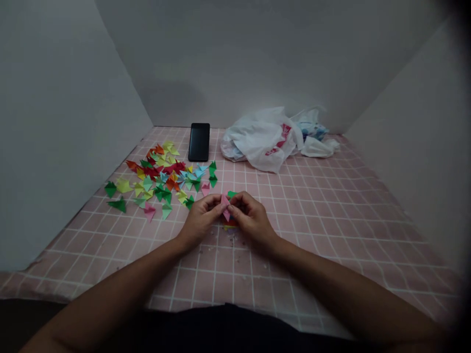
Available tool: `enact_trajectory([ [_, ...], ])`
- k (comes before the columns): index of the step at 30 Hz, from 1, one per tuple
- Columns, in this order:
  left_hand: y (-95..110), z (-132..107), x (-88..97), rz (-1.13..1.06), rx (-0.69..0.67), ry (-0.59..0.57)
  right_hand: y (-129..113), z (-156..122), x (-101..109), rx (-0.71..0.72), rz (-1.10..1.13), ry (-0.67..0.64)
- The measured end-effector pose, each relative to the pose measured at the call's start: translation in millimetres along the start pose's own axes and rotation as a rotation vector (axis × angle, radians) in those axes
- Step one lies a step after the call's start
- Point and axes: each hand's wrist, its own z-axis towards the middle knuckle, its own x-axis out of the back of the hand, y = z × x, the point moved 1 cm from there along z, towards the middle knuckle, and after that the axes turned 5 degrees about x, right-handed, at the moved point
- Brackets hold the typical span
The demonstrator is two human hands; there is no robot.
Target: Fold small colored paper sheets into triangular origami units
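Note:
A small folded piece of pink origami paper [225, 208] is pinched between my two hands, above the middle of the table. My left hand [201, 215] grips its left side with thumb and fingers. On the other side my right hand [252, 218] pinches it the same way. Under and behind the hands lie coloured paper sheets [231, 227], with green, red and yellow edges showing; the hands cover most of them. To the left is a loose spread of folded paper cranes [162, 192] in red, orange, yellow, green, blue and pink.
A black phone [199, 142] lies at the back, beyond the cranes. Right of it sit a crumpled white plastic bag [263, 137] and a second bag [316, 135]. A pink checked cloth [331, 215] covers the table, with pale walls on three sides. Tiny scraps lie near my wrists.

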Motion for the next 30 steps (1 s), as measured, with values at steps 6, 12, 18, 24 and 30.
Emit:
enact_trajectory([
  [6,1.0,0.8,-0.6,-0.04,-0.071,0.034,-1.0,0.8,-1.1,-0.214,0.275,-0.006],
  [12,1.8,-0.5,-0.7,-0.019,-0.03,0.011,-2.2,-0.9,0.3,-0.142,0.253,-0.015],
  [18,3.9,-0.7,-0.2,0.065,0.015,-0.03,0.2,0.3,0.5,-0.157,0.275,-0.042],
  [24,3.6,-1.0,-1.6,0.133,0.067,-0.072,-1.1,1.6,1.8,-0.109,0.205,-0.014],
  [30,8.7,-1.2,-1.0,0.367,0.048,-0.119,-2.3,1.7,3.6,-0.109,0.151,-0.066],
])
